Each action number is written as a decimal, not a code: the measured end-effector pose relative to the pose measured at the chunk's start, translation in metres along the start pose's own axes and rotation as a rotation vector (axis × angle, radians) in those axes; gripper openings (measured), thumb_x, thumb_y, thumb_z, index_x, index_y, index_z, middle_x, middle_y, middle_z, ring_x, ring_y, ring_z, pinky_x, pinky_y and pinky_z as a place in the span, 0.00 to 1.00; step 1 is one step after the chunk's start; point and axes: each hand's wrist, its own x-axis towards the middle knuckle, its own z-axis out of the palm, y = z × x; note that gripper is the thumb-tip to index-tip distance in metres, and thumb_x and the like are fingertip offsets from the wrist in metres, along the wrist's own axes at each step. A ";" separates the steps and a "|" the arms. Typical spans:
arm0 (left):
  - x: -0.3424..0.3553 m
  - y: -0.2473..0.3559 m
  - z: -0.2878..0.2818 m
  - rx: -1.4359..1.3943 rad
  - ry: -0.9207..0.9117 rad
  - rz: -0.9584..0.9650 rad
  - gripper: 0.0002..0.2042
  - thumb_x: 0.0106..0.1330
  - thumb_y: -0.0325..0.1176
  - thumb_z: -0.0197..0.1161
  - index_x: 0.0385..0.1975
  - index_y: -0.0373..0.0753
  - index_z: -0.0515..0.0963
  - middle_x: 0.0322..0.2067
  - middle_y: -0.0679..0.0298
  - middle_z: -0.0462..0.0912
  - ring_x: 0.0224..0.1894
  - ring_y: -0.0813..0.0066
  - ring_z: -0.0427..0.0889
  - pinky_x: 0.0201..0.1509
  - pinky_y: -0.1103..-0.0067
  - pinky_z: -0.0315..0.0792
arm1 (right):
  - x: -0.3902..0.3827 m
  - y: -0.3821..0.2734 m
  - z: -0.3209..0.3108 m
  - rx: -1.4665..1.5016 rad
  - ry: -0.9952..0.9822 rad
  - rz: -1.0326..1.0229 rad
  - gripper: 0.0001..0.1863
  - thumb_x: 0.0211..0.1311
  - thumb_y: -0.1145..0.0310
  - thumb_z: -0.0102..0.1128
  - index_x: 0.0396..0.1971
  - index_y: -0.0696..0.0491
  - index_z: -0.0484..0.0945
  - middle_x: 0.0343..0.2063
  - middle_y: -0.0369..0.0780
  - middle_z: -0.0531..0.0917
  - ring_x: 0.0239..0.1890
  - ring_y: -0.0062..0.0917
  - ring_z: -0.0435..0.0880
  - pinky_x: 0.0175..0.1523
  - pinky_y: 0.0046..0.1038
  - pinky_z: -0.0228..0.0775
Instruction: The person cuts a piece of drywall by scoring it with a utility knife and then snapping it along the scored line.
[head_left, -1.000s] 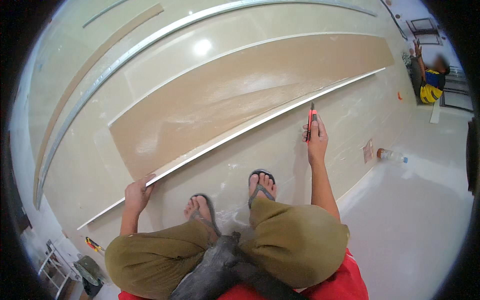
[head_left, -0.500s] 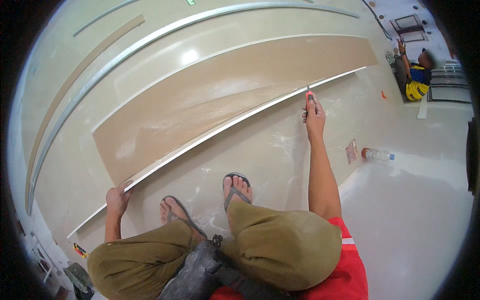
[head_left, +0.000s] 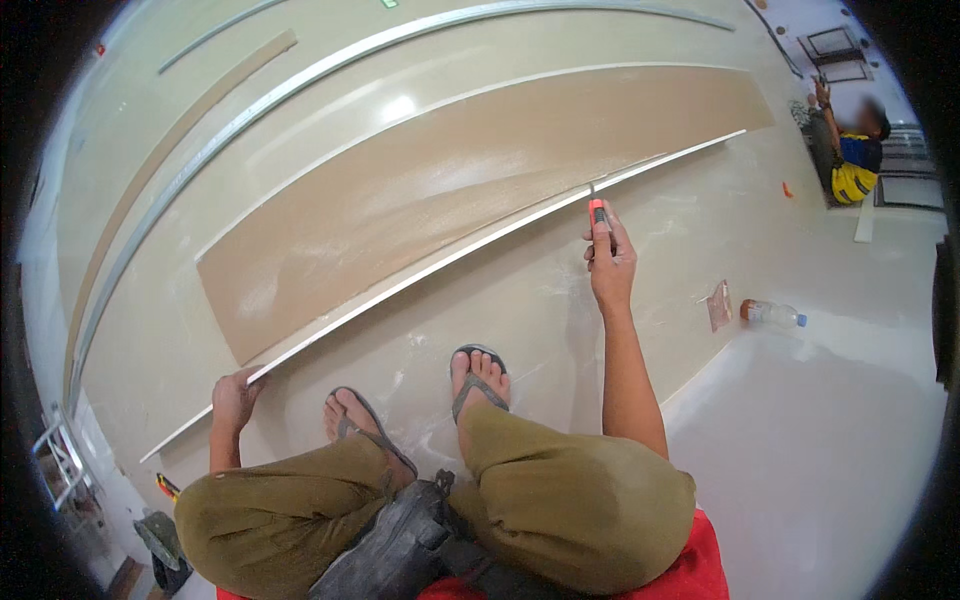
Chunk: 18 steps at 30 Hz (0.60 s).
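Observation:
A long brown-faced plasterboard sheet (head_left: 470, 180) lies slantwise on the floor in front of me. Along its near side runs a long, narrow strip with a white edge (head_left: 420, 283); whether the two are joined I cannot tell. At the strip's left part, my left hand (head_left: 236, 402) is closed around it, with some fingers hidden. My right hand (head_left: 613, 265) grips a red and black utility knife (head_left: 598, 213), its blade pointing away from me at the line between strip and sheet.
Curved-looking metal channels (head_left: 300, 75) and a brown strip (head_left: 180, 135) lie beyond the sheet. On the right are a plastic bottle (head_left: 772, 313) and a small torn piece (head_left: 720, 305). A person (head_left: 855, 155) sits far right. My sandalled feet (head_left: 478, 375) are close to the strip.
My right hand has drawn the knife left and slightly toward me along the strip. My left hand keeps its hold. The whole view has shifted slightly.

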 end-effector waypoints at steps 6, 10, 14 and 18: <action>0.000 0.013 0.003 -0.021 -0.045 -0.066 0.13 0.69 0.46 0.70 0.50 0.53 0.89 0.37 0.52 0.90 0.40 0.46 0.88 0.46 0.58 0.80 | -0.005 0.013 0.015 0.080 0.044 0.058 0.26 0.81 0.59 0.56 0.72 0.51 0.76 0.31 0.34 0.81 0.25 0.13 0.70 0.30 0.19 0.65; -0.006 0.004 0.008 0.070 0.016 -0.033 0.13 0.70 0.48 0.69 0.51 0.55 0.89 0.37 0.54 0.90 0.39 0.48 0.87 0.46 0.58 0.79 | -0.028 0.005 0.029 0.068 -0.005 0.131 0.25 0.80 0.60 0.56 0.71 0.50 0.77 0.30 0.32 0.80 0.25 0.12 0.70 0.31 0.19 0.64; 0.000 0.017 0.007 0.016 -0.033 -0.041 0.14 0.72 0.47 0.68 0.52 0.53 0.88 0.39 0.52 0.90 0.41 0.46 0.88 0.47 0.57 0.79 | -0.052 0.020 0.039 -0.032 -0.104 0.052 0.24 0.79 0.62 0.57 0.71 0.52 0.77 0.28 0.30 0.78 0.28 0.12 0.71 0.35 0.21 0.67; -0.007 0.005 0.008 0.028 0.035 -0.036 0.14 0.70 0.49 0.70 0.50 0.54 0.89 0.36 0.56 0.90 0.37 0.48 0.87 0.45 0.59 0.79 | -0.105 -0.006 0.089 -0.031 -0.290 0.046 0.24 0.79 0.64 0.56 0.69 0.55 0.78 0.48 0.44 0.89 0.51 0.24 0.84 0.58 0.29 0.74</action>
